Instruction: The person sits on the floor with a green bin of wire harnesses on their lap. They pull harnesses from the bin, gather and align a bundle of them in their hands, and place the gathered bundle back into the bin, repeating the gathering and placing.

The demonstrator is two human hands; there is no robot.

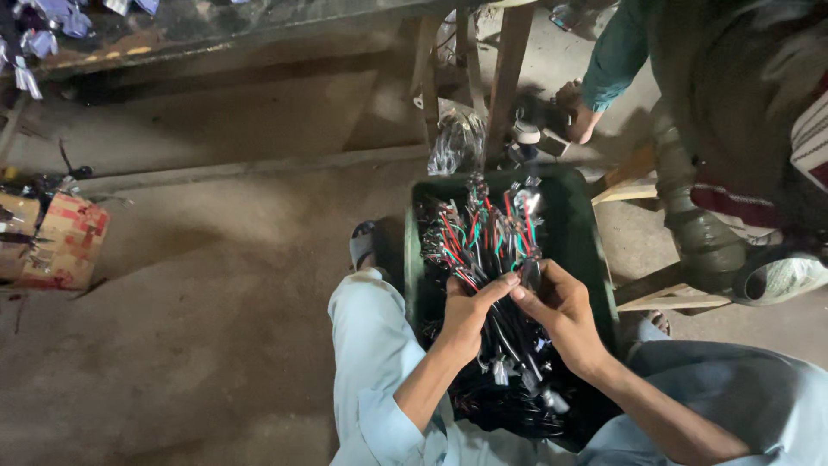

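1. Dusty concrete floor (216, 285) is lying under a dark green crate (573, 233) resting between the knees.
2. Left hand (470, 315) and right hand (561, 311) are pinching a wire bundle (483, 237), fingers closed, over the crate's six o'clock edge, keeping strands together.

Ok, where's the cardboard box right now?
In the head view the cardboard box sits on the floor at the far left edge, well away from the dark green crate of wires between the person's knees.

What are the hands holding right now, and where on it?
Both hands, left hand and right hand, grip a bundle of red, green and black wires at its lower end, above the dark green crate.
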